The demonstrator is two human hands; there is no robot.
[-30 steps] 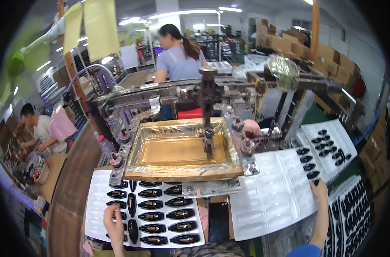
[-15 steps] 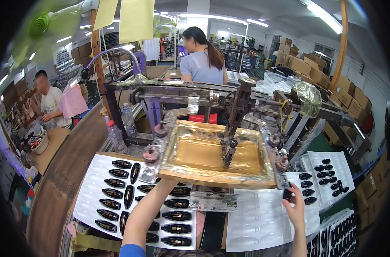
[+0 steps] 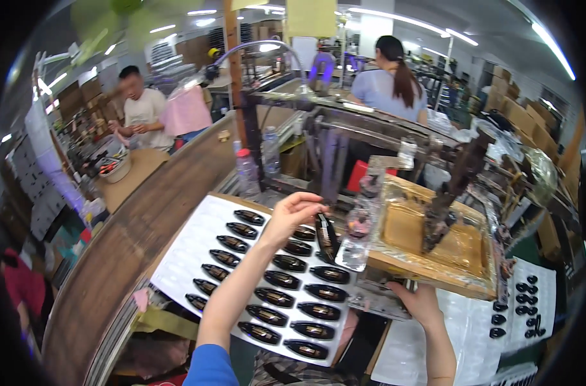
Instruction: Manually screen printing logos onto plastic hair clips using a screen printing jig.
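My left hand (image 3: 294, 217) pinches one end of a glossy black, boat-shaped piece (image 3: 326, 237) with gold print, which hangs tilted from the fingertips. Below it lies a white moulded tray (image 3: 183, 248) with rows of similar black pieces, partly covered by my left forearm. My right hand (image 3: 421, 302) reaches under the front edge of a wooden-framed printing screen (image 3: 428, 265), beside a stained metal fixture (image 3: 378, 299). The thumb shows there; the other fingers are mostly hidden, so whether they hold something cannot be seen. The screen carries gold ink, and a dark squeegee arm (image 3: 444, 209) stands over it.
Right of the screen, another white tray (image 3: 405, 347) and a stack with black pieces (image 3: 526, 296) stand. A red-capped bottle (image 3: 246, 172) is behind the left tray. A curved brown bench (image 3: 132, 251) runs along the left. Two people work farther back.
The view has turned left. My left hand has come out from beneath the screen and now holds a printed piece. My right hand has moved from the right side to under the screen's front edge.
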